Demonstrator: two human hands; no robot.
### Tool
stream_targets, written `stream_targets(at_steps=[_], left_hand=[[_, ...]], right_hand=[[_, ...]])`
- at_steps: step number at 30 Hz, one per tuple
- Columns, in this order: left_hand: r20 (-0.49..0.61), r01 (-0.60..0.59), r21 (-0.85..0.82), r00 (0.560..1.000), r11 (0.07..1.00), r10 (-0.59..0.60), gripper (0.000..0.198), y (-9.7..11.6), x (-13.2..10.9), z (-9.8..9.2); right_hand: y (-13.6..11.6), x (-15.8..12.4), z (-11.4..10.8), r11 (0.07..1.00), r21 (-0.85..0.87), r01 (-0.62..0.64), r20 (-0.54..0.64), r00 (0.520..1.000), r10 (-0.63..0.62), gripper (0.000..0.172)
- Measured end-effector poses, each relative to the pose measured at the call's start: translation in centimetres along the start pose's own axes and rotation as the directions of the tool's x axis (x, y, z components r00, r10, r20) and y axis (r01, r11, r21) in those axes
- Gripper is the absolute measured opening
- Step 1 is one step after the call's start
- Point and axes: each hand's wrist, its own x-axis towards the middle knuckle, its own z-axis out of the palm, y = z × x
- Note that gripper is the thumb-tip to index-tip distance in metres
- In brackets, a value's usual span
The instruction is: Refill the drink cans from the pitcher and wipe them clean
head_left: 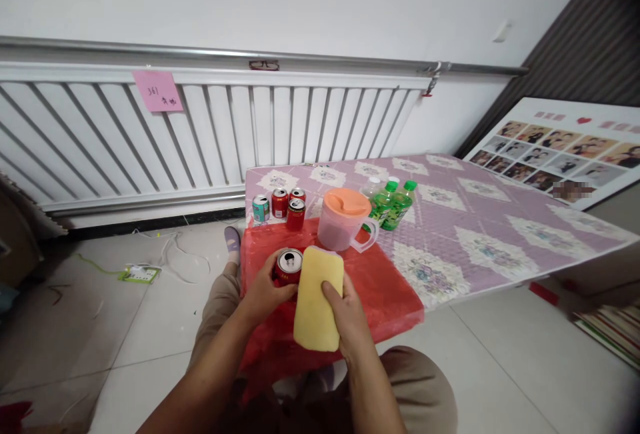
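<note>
My left hand (263,294) is wrapped round a red drink can (289,267) that stands upright on a red plastic sheet (385,287) at the table's near corner. My right hand (350,317) grips a yellow sponge (317,301), thumb on top, and holds it flat against the can's right side. Both hands are closed on what they hold.
Behind stand a pink jug with an orange lid (344,219), three red cans (295,213), a teal can (261,208) and green bottles (393,204) on the purple patterned table (475,221). A white radiator (200,134) lines the wall. A power strip and cables (140,274) lie on the floor.
</note>
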Motion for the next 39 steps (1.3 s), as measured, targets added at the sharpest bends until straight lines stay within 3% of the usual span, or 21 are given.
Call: stream_targets(at_steps=[4,11,16,19,24,29,34,39], left_hand=[[0.02,0.011,-0.067,1.0,0.998,-0.009,0.073,0.7,-0.2,0.1],[0.007,-0.014,-0.24,1.0,0.971,0.016,0.076,1.8,-0.2,-1.5],[-0.003,-0.07,-0.348,0.997,0.935,0.073,0.081,1.1,0.2,-1.8],[-0.02,-0.065,-0.367,0.998,0.928,0.062,0.074,1.1,0.2,-1.7],[0.024,-0.017,-0.305,0.999,0.952,0.026,0.069,1.6,0.0,-1.0],[0.001,0.024,-0.178,1.0,0.984,-0.024,0.084,2.0,-0.3,-0.3],[-0.038,0.037,-0.061,0.998,0.997,-0.04,0.086,1.5,-0.1,-0.9],[-0.029,0.021,-0.073,0.999,0.997,-0.023,0.082,0.8,0.0,-1.0]], right_hand=[[0.4,0.1,0.3,0.998,-0.034,-0.047,0.017,0.999,0.047,0.056],[2.2,0.9,-1.1,0.987,0.006,-0.163,0.004,0.987,0.163,0.048],[2.7,1.1,-1.4,0.93,0.12,-0.348,0.074,0.937,0.341,0.039],[2.8,1.0,-1.4,0.903,0.152,-0.402,0.097,0.915,0.391,0.038],[2.9,1.0,-1.0,0.929,0.175,-0.326,0.021,0.945,0.327,0.044],[2.8,0.7,-0.4,0.961,0.113,-0.253,0.033,0.968,0.25,0.048],[1.6,0.5,-0.7,0.984,-0.002,-0.18,0.03,0.983,0.18,0.053],[-0.1,0.3,-0.5,0.994,-0.014,-0.105,0.016,0.994,0.105,0.056]])
